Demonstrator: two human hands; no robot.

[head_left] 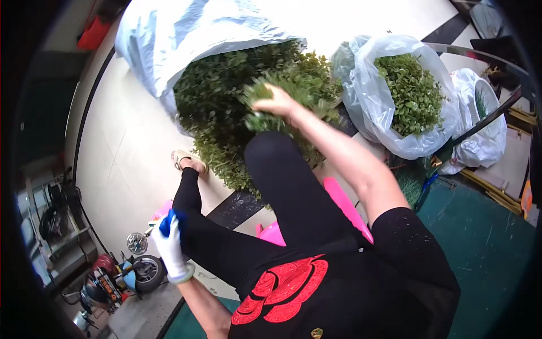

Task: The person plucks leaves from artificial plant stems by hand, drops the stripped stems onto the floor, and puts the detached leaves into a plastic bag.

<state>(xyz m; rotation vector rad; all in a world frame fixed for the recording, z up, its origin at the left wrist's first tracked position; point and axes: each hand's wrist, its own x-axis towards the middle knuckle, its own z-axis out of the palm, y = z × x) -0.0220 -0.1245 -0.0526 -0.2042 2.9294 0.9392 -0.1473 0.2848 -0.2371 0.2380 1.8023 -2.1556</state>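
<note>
My bare right hand (278, 104) is closed around a bunch of leafy green sprigs (255, 94), smeared by motion. It is over a big heap of small-leaved greens (212, 93) that spills from the mouth of a large pale blue-white sack (161, 39). My left hand (167, 240) wears a white glove and rests by my left thigh, its fingers curled. Blue shows at those fingers; I cannot tell whether it is the glove's coating or a separate thing.
At the right stands a clear plastic bag (367, 96) filled with similar greens (412, 93). Beyond it is a white bag (480, 141). A pink seat (274, 233) shows beneath me. A scooter (148, 272) is at the lower left, and a glass-edged table (480, 53) at the upper right.
</note>
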